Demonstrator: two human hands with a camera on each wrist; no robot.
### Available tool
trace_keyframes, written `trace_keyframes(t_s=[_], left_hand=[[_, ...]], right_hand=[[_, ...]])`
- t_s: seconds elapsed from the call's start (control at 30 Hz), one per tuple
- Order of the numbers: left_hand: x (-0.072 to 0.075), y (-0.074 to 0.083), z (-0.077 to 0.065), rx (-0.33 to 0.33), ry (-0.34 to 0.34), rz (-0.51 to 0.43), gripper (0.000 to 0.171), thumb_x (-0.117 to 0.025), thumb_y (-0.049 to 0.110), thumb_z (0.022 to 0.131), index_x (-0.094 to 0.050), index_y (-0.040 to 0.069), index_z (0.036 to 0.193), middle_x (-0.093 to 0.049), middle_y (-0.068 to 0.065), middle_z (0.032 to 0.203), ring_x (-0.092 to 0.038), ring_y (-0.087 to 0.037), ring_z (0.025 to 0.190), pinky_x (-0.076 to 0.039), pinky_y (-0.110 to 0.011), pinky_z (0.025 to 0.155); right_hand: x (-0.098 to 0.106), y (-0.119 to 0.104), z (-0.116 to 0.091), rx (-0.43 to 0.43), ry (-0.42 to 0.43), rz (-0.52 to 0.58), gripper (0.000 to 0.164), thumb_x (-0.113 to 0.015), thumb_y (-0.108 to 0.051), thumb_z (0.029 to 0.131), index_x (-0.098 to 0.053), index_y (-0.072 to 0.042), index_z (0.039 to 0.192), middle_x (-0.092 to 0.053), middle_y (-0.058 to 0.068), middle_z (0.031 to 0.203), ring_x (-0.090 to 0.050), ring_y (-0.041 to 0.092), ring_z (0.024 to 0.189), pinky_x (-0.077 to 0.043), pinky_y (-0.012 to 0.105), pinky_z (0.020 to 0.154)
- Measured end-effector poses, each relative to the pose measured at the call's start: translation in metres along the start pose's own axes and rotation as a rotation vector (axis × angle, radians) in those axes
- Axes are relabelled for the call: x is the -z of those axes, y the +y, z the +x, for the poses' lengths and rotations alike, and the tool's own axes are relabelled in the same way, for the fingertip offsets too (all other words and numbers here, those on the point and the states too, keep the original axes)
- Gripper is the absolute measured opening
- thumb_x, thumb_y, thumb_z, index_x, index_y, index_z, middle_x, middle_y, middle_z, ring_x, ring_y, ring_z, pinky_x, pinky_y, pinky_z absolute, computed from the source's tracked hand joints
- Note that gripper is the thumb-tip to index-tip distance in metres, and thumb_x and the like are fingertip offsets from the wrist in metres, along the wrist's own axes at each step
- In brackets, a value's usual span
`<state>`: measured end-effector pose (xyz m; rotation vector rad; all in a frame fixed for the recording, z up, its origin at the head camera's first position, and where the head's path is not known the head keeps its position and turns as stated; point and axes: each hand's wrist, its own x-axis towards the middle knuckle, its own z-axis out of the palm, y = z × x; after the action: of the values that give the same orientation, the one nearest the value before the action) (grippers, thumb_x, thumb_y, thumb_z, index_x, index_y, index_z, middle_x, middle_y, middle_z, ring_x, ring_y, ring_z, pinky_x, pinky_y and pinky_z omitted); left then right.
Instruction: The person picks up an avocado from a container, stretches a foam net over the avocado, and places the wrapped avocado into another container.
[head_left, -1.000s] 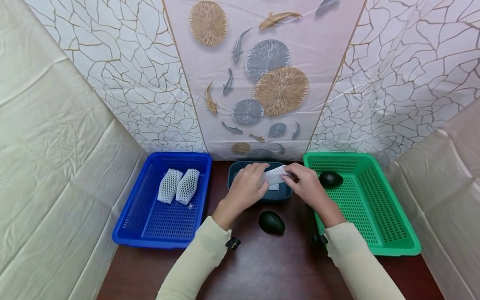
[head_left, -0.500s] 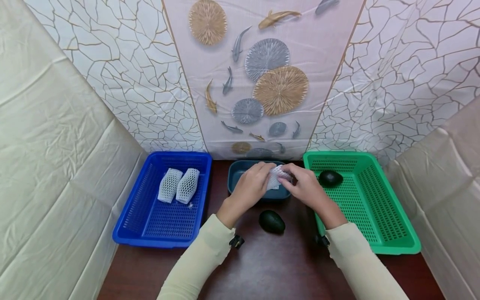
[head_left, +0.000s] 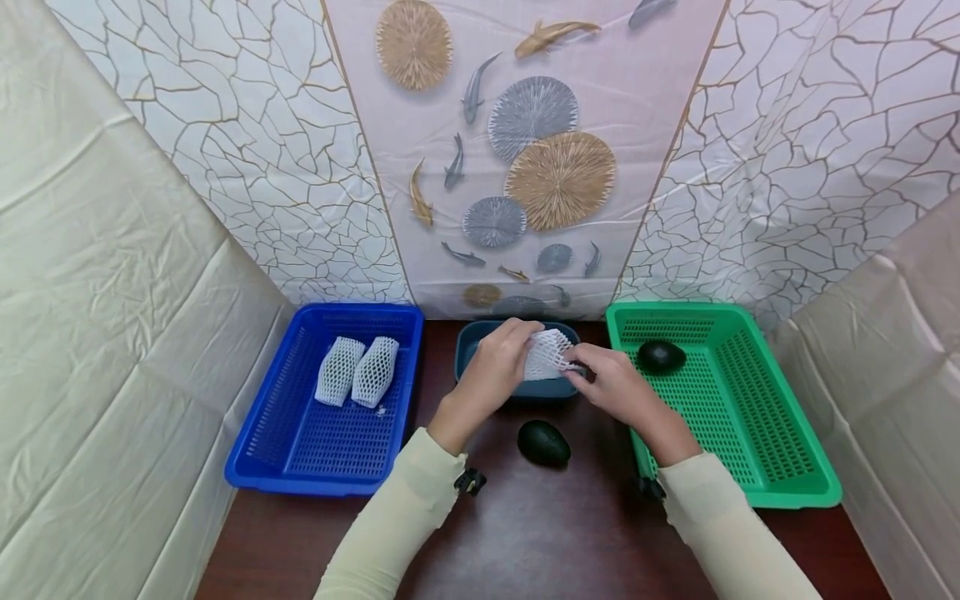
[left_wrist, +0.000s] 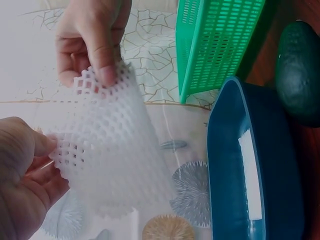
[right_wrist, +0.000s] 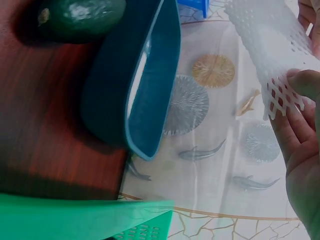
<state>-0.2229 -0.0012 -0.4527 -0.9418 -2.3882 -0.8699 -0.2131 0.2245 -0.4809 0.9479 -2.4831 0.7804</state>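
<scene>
Above the teal tub (head_left: 468,342), a white foam fruit net (head_left: 546,354) is stretched between my two hands. My left hand (head_left: 491,362) pinches its left edge; in the left wrist view, the thumb lies on the mesh of the net (left_wrist: 115,145). The right hand (head_left: 615,383) pinches the opposite end, where the diamond holes of the net (right_wrist: 280,95) are pulled wide. No fruit shows inside the net. A dark green avocado (head_left: 543,444) lies on the table just in front of the tub, apart from both hands.
On the left, a blue basket (head_left: 322,483) holds two net-wrapped pieces (head_left: 357,372). The green basket (head_left: 795,500) on the right holds one bare avocado (head_left: 662,357). Something white (left_wrist: 250,175) lies inside the tub. Patterned cloth walls stand behind and at the sides.
The net was narrow and partly bunched between the hands; now it is spread wider. The right hand has shifted slightly down and right. Avocados and baskets have stayed put.
</scene>
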Motion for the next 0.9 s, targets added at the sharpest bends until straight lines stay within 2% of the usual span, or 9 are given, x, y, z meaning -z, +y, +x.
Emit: trace_keyframes(t_s=[0.27, 0.4, 0.63, 0.77, 0.9], left_hand=[[0.002, -0.006, -0.001, 0.009, 0.015, 0.007, 0.021, -0.063, 0.001, 0.100, -0.069, 0.003, 0.120, -0.067, -0.009, 0.109, -0.068, -0.019, 0.092, -0.058, -0.026, 0.078], [0.001, -0.008, -0.002, 0.016, 0.018, 0.002, 0.020, -0.063, 0.001, 0.100, -0.069, 0.004, 0.120, -0.067, -0.008, 0.109, -0.068, -0.018, 0.092, -0.058, -0.027, 0.079], [-0.004, -0.006, -0.004, 0.040, -0.035, -0.001, 0.025, -0.061, 0.005, 0.103, -0.064, 0.005, 0.127, -0.068, -0.009, 0.114, -0.069, -0.019, 0.095, -0.058, -0.029, 0.079], [-0.007, -0.004, -0.005, 0.031, -0.039, 0.025, 0.027, -0.061, 0.009, 0.103, -0.064, 0.005, 0.130, -0.069, -0.010, 0.119, -0.068, -0.021, 0.105, -0.059, -0.033, 0.085], [-0.008, -0.001, -0.007, -0.016, 0.020, 0.086, 0.028, -0.066, 0.013, 0.100, -0.067, 0.004, 0.126, -0.068, -0.010, 0.123, -0.064, -0.025, 0.112, -0.055, -0.036, 0.095]], right_hand=[[-0.007, 0.006, -0.007, 0.012, -0.042, -0.031, 0.021, -0.081, -0.001, 0.085, -0.070, -0.006, 0.102, -0.073, 0.005, 0.095, -0.069, 0.015, 0.081, -0.060, 0.035, 0.069], [-0.011, 0.007, -0.010, 0.022, -0.035, -0.031, 0.021, -0.082, 0.000, 0.084, -0.071, -0.007, 0.101, -0.073, 0.004, 0.092, -0.068, 0.015, 0.079, -0.059, 0.034, 0.068], [-0.009, 0.002, -0.013, -0.046, 0.013, 0.029, 0.018, -0.081, -0.002, 0.086, -0.071, -0.007, 0.098, -0.072, 0.004, 0.090, -0.066, 0.012, 0.075, -0.058, 0.034, 0.064], [-0.006, -0.002, -0.011, -0.091, 0.029, 0.051, 0.016, -0.082, -0.004, 0.087, -0.070, -0.010, 0.097, -0.071, 0.002, 0.088, -0.063, 0.010, 0.073, -0.057, 0.035, 0.063], [-0.004, -0.004, -0.008, -0.114, 0.038, 0.058, 0.015, -0.081, -0.005, 0.088, -0.069, -0.011, 0.095, -0.069, 0.001, 0.087, -0.061, 0.007, 0.071, -0.056, 0.034, 0.063]])
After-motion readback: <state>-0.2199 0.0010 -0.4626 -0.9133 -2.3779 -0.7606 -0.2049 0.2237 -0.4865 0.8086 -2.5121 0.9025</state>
